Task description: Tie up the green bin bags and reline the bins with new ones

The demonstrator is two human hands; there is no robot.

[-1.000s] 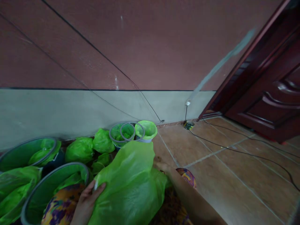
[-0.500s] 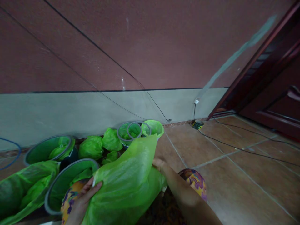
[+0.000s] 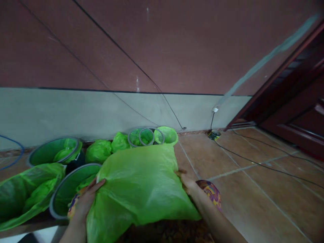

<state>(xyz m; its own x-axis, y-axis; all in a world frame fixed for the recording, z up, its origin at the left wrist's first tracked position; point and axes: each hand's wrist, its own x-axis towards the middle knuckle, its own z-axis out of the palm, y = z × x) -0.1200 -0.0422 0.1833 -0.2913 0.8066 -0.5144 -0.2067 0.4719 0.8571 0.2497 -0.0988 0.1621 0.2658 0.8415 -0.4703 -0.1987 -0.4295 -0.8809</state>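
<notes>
A big bright green plastic bag point(image 3: 138, 184) is spread out in front of me, low in the head view. My left hand point(image 3: 87, 199) grips its left edge, fingers curled onto the film. My right hand point(image 3: 187, 182) holds the bag's right edge, mostly hidden behind the plastic. Under the bag lies patterned purple and yellow cloth point(image 3: 210, 194). The bag hides whatever is beneath its middle.
Several metal bowls lined with green plastic point(image 3: 54, 155) and tied green bags point(image 3: 98, 152) stand along the wall at left. Small green-lined cups point(image 3: 149, 135) sit behind the bag. Black cables point(image 3: 253, 163) cross the tiled floor to a wall socket point(image 3: 215, 109). A dark wooden door point(image 3: 298, 111) stands at right.
The bag, held up in a peak before, is now pulled wide and flatter between both hands. The view has turned a little to the left.
</notes>
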